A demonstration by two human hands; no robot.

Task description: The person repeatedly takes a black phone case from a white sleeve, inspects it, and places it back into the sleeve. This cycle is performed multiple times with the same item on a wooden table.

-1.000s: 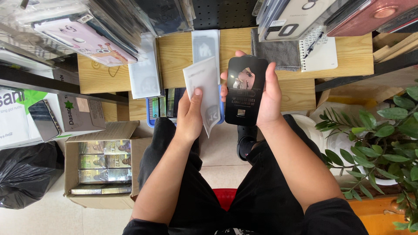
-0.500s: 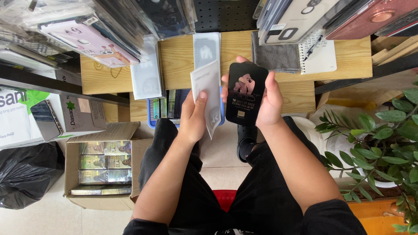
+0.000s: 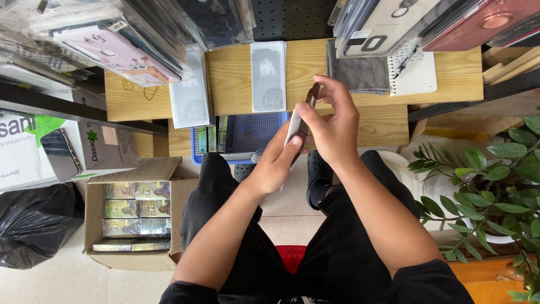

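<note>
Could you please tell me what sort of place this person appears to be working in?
Probably a small phone-accessory shop or its stockroom. Packaged phone cases in clear sleeves hang overhead, an open cardboard box of stacked flat retail packs sits on the floor, and the left hand and right hand hold a dark phone case and a pale sleeve.

Wooden shelf [image 3: 236,73] bare mid-front; hanging packets [image 3: 140,34] crowd above; plant [image 3: 495,186] blocks right.

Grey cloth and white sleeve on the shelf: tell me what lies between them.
Bare wood of the shelf lies between the white sleeve and the grey cloth, in the head view.
</note>
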